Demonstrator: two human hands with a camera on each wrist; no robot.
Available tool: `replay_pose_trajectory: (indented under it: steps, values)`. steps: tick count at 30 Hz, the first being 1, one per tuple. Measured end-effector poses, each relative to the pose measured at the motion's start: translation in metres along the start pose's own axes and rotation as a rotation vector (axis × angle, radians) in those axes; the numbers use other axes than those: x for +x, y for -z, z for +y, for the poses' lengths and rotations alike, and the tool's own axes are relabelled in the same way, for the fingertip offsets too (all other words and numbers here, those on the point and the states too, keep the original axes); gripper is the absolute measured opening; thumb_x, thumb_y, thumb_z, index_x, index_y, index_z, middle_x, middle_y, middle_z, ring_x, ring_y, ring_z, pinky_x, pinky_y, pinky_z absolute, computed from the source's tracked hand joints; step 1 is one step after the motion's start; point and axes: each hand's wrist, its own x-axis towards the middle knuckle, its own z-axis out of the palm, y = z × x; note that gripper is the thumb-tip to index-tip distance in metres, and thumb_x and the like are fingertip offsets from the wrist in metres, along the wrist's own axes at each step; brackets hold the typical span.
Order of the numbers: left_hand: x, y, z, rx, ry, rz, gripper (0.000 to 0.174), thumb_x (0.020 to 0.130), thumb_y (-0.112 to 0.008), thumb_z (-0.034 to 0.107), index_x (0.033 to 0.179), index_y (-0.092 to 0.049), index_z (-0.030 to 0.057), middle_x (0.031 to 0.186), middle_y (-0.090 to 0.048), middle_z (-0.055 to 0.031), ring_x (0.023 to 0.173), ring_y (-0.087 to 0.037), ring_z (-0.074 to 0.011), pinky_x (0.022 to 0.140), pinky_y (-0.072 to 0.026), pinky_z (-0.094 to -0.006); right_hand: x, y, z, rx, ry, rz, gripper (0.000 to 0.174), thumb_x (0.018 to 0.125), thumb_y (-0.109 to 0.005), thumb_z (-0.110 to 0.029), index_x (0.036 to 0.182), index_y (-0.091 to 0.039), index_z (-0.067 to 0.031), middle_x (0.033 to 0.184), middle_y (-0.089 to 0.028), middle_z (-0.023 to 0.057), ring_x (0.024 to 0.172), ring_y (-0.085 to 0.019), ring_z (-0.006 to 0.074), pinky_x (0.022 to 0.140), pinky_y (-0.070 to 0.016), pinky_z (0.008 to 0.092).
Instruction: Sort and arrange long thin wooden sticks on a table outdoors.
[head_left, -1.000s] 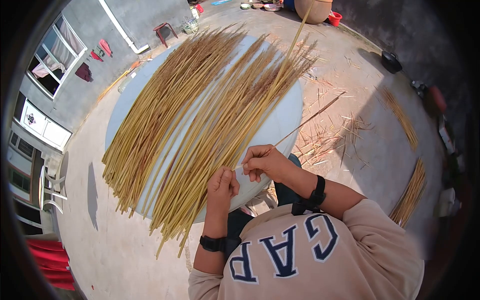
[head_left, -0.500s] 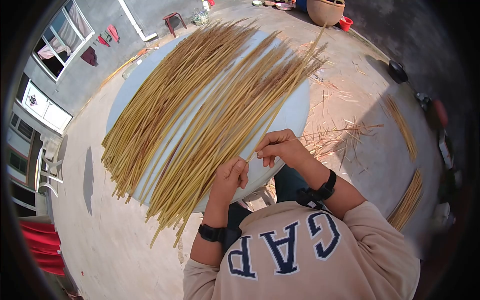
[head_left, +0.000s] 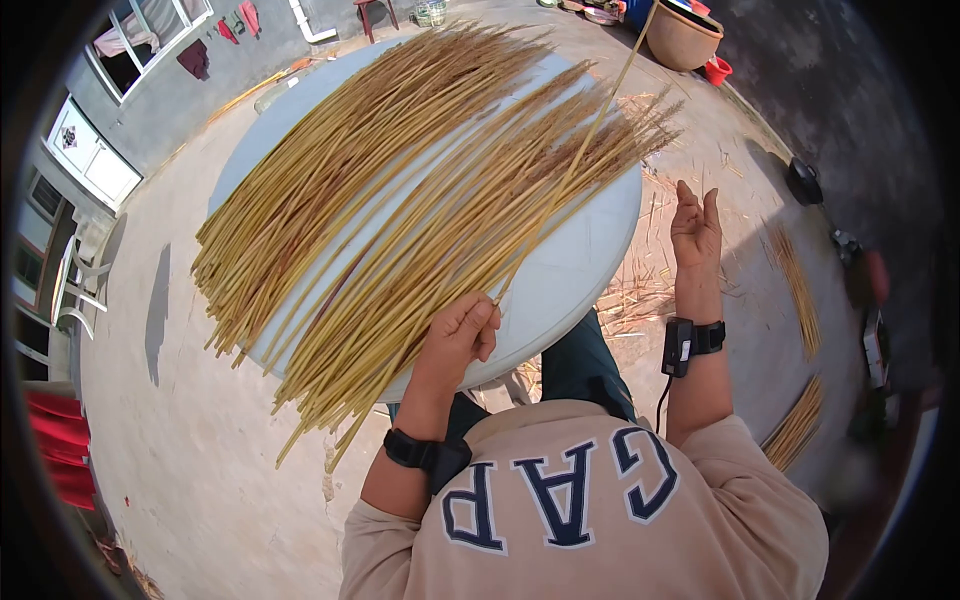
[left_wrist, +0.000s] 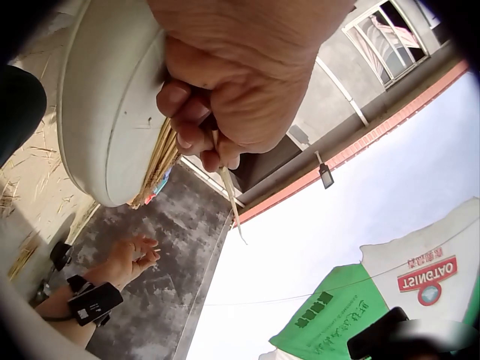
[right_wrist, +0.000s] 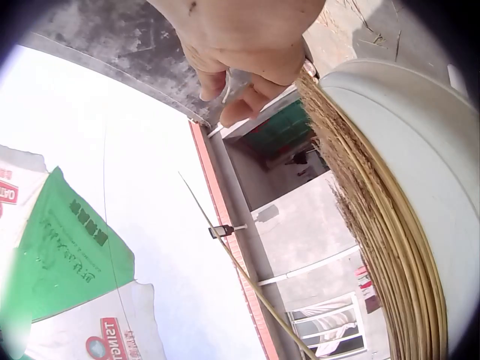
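My left hand pinches the lower end of one long stalk beside the right-hand pile of plumed stalks. In the left wrist view, a thin pale strip sticks out from the fingers of that hand. Off past the table's right edge, my right hand is raised with its fingers spread. A small pale sliver shows by the right fingers in the right wrist view. A second, denser pile lies on the left part of the round table.
Broken stalk bits litter the ground right of the table. Two bundles lie farther right, near a black pan. A clay pot and a red bucket stand at the back. A white chair is at the left.
My right hand has moved away from the left one, out to the right, and its fingers have opened. The thin brown piece trailing from it is gone from view. The left hand still pinches the stalk.
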Motion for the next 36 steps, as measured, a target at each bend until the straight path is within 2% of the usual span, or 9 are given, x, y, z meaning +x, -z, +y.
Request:
replay_pose_trajectory:
  steps: [3, 5, 9, 15, 25, 28, 30, 34, 36]
  values:
    - [0.005, -0.001, -0.005, 0.035, -0.020, -0.033, 0.028, 0.092, -0.045, 0.027, 0.075, -0.050, 0.0057, 0.050, -0.044, 0.0005, 0.042, -0.038, -0.0044, 0.039, -0.0225, -0.0171, -0.015, -0.012, -0.014, -0.016, -0.092, -0.138, 0.042, 0.087, -0.056, -0.027, 0.110, -0.047, 0.0069, 0.094, -0.060, 0.0179, 0.068, -0.061, 0.0129, 0.058, -0.0552, 0.0175]
    - [0.006, -0.001, -0.006, 0.084, -0.029, -0.052, 0.028, 0.092, -0.044, 0.027, 0.076, -0.050, 0.0056, 0.050, -0.044, 0.0006, 0.042, -0.037, -0.0044, 0.039, -0.0229, -0.0172, -0.045, -0.036, 0.014, -0.414, -0.095, -0.195, 0.045, 0.088, -0.053, -0.025, 0.121, -0.041, 0.0035, 0.096, -0.059, 0.0183, 0.072, -0.062, 0.0146, 0.057, -0.0534, 0.0197]
    - [0.006, -0.004, -0.009, 0.254, -0.063, -0.089, 0.029, 0.093, -0.043, 0.027, 0.077, -0.051, 0.0048, 0.049, -0.045, 0.0006, 0.042, -0.037, -0.0042, 0.041, -0.0241, -0.0176, -0.103, -0.071, 0.070, -0.752, -0.397, -0.532, 0.037, 0.086, -0.057, -0.019, 0.116, -0.051, 0.0011, 0.096, -0.062, 0.0114, 0.088, -0.061, 0.0180, 0.071, -0.0487, 0.0264]
    - [0.003, -0.013, -0.007, 0.313, -0.176, -0.026, 0.024, 0.091, -0.047, 0.024, 0.084, -0.055, 0.0030, 0.050, -0.046, 0.0014, 0.045, -0.040, -0.0034, 0.044, -0.0280, -0.0170, -0.111, -0.076, 0.100, -0.822, -0.340, -0.534, 0.020, 0.084, -0.059, -0.018, 0.093, -0.061, 0.0008, 0.081, -0.063, 0.0071, 0.072, -0.061, 0.0126, 0.064, -0.0500, 0.0243]
    - [0.006, -0.011, -0.012, 0.342, -0.140, 0.067, 0.028, 0.091, -0.047, 0.023, 0.078, -0.056, 0.0014, 0.047, -0.042, 0.0017, 0.043, -0.038, -0.0047, 0.042, -0.0286, -0.0190, -0.127, -0.080, 0.098, -0.853, -0.227, -0.475, 0.015, 0.083, -0.061, -0.010, 0.090, -0.062, 0.0031, 0.077, -0.062, 0.0070, 0.067, -0.060, 0.0108, 0.062, -0.0495, 0.0221]
    - [0.008, -0.014, -0.011, 0.325, -0.118, 0.136, 0.029, 0.092, -0.046, 0.024, 0.077, -0.056, 0.0021, 0.046, -0.042, 0.0016, 0.041, -0.037, -0.0047, 0.041, -0.0278, -0.0189, -0.132, -0.079, 0.099, -0.889, -0.092, -0.547, 0.013, 0.082, -0.061, -0.008, 0.087, -0.062, 0.0036, 0.079, -0.062, 0.0056, 0.070, -0.060, 0.0111, 0.061, -0.0494, 0.0223]
    - [0.010, -0.015, -0.005, 0.274, -0.041, 0.182, 0.030, 0.092, -0.044, 0.026, 0.077, -0.055, 0.0026, 0.045, -0.042, 0.0012, 0.040, -0.036, -0.0048, 0.040, -0.0276, -0.0191, -0.140, -0.088, 0.091, -1.094, 0.154, -0.878, 0.011, 0.081, -0.062, -0.008, 0.085, -0.063, 0.0033, 0.081, -0.063, 0.0049, 0.072, -0.060, 0.0118, 0.061, -0.0494, 0.0223]
    - [0.009, -0.009, -0.010, 0.402, -0.134, 0.053, 0.030, 0.092, -0.044, 0.026, 0.078, -0.056, 0.0023, 0.046, -0.043, 0.0008, 0.041, -0.038, -0.0050, 0.041, -0.0289, -0.0197, -0.125, -0.086, 0.088, -0.813, -0.155, -0.457, 0.014, 0.085, -0.059, -0.012, 0.085, -0.060, 0.0029, 0.078, -0.063, 0.0091, 0.067, -0.062, 0.0144, 0.059, -0.0502, 0.0241]
    - [0.007, -0.007, -0.010, 0.385, -0.130, 0.007, 0.029, 0.092, -0.045, 0.025, 0.080, -0.057, 0.0015, 0.051, -0.049, -0.0009, 0.047, -0.042, -0.0051, 0.044, -0.0325, -0.0197, -0.114, -0.077, 0.085, -0.838, -0.155, -0.445, 0.017, 0.086, -0.057, -0.015, 0.084, -0.058, 0.0020, 0.076, -0.063, 0.0101, 0.064, -0.062, 0.0152, 0.057, -0.0505, 0.0247]
